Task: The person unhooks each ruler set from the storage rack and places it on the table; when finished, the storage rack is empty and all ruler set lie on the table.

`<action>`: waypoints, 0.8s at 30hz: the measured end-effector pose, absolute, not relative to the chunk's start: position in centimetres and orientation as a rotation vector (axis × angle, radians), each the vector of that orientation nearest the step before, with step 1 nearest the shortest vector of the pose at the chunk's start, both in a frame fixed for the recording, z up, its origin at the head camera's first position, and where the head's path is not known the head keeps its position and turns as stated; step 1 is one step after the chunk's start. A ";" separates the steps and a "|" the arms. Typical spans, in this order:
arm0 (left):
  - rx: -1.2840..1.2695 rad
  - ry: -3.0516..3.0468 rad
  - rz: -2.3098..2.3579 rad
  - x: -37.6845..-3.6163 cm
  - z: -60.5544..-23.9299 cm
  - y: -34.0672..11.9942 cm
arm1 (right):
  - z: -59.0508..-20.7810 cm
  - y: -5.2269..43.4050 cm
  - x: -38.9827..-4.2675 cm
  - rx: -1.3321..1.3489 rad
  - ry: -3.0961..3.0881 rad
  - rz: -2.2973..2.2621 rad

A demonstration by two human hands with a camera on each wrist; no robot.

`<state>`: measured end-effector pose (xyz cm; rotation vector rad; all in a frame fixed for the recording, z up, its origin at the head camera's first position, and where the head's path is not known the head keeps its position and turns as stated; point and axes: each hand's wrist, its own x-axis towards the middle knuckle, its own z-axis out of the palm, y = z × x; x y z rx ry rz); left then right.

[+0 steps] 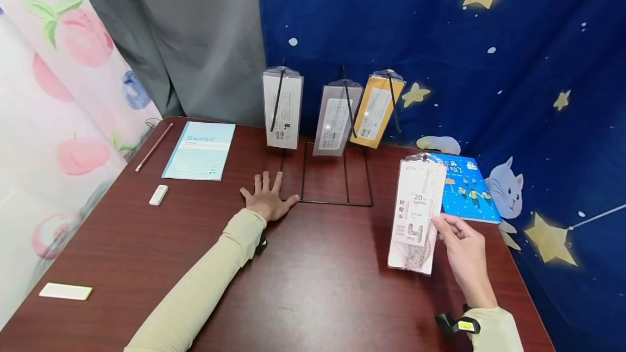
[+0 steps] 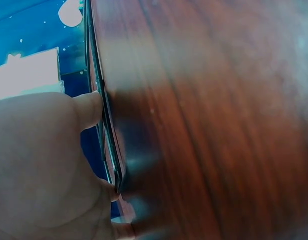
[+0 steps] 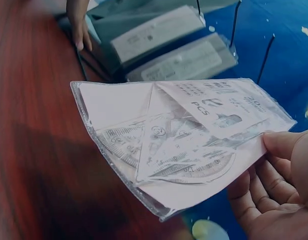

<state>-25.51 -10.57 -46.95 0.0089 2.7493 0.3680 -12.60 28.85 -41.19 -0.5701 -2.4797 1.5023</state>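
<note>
My right hand [image 1: 462,246] pinches a clear packet of rulers [image 1: 417,213] by its right edge and holds it upright above the dark red table [image 1: 313,281]. The right wrist view shows the packet [image 3: 179,140] with a protractor and set squares inside, my thumb on top and fingers underneath [image 3: 266,195]. My left hand [image 1: 268,195] lies flat on the table, fingers spread, its thumb touching the base of a black wire rack [image 1: 325,178]. In the left wrist view my palm [image 2: 43,165] rests against the rack's wire [image 2: 106,130]. Three packets [image 1: 334,118] hang on the rack's hooks.
A light blue notebook [image 1: 199,150], a pencil [image 1: 154,147] and a white eraser [image 1: 158,195] lie at the far left. Another white block [image 1: 66,291] sits near the front left edge. A blue book [image 1: 467,186] lies at the right, behind the packet. Curtains surround the table.
</note>
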 end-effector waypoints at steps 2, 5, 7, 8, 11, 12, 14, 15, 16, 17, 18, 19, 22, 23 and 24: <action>0.006 2.750 0.371 -25.4 -46.8 -10.6 | -41.7 29.6 -12.4 -0.601 -2.488 1.518; 0.007 2.749 0.377 -25.4 -46.7 -10.7 | -42.5 30.8 -12.2 -0.639 -2.519 1.529; 0.011 2.753 0.380 -25.4 -46.8 -10.7 | -43.1 31.7 -12.1 -0.665 -2.529 1.551; 0.014 2.755 0.380 -25.4 -46.7 -10.7 | -43.4 32.1 -12.1 -0.679 -2.530 1.569; 0.019 2.761 0.383 -25.4 -46.8 -10.6 | -44.4 33.3 -11.8 -0.738 -2.520 1.608; 0.023 2.763 0.384 -25.5 -46.8 -10.6 | -44.7 33.6 -11.7 -0.760 -2.517 1.614; 0.022 2.750 0.377 -25.7 -47.0 -10.6 | -45.3 34.2 -11.5 -0.798 -2.519 1.609; 0.021 2.743 0.371 -25.8 -47.1 -10.7 | -45.6 34.5 -11.3 -0.815 -2.530 1.594; 0.021 2.738 0.367 -25.9 -47.3 -10.7 | -45.8 34.7 -11.2 -0.827 -2.539 1.579; 0.019 2.736 0.366 -25.9 -47.3 -10.7 | -45.9 34.9 -11.1 -0.838 -2.547 1.567; 0.018 2.734 0.367 -26.0 -47.4 -10.7 | -46.1 35.1 -11.0 -0.845 -2.554 1.558; 0.017 2.733 0.366 -26.0 -47.3 -10.7 | -46.2 35.2 -10.9 -0.850 -2.561 1.546; 0.019 2.732 0.365 -26.4 -47.8 -10.9 | -46.4 35.7 -10.6 -0.873 -2.589 1.512; 0.019 2.730 0.364 -26.5 -47.9 -10.9 | -46.5 35.9 -10.6 -0.871 -2.595 1.510; 0.020 2.727 0.359 -26.6 -48.1 -11.0 | -46.7 36.1 -10.5 -0.876 -2.606 1.502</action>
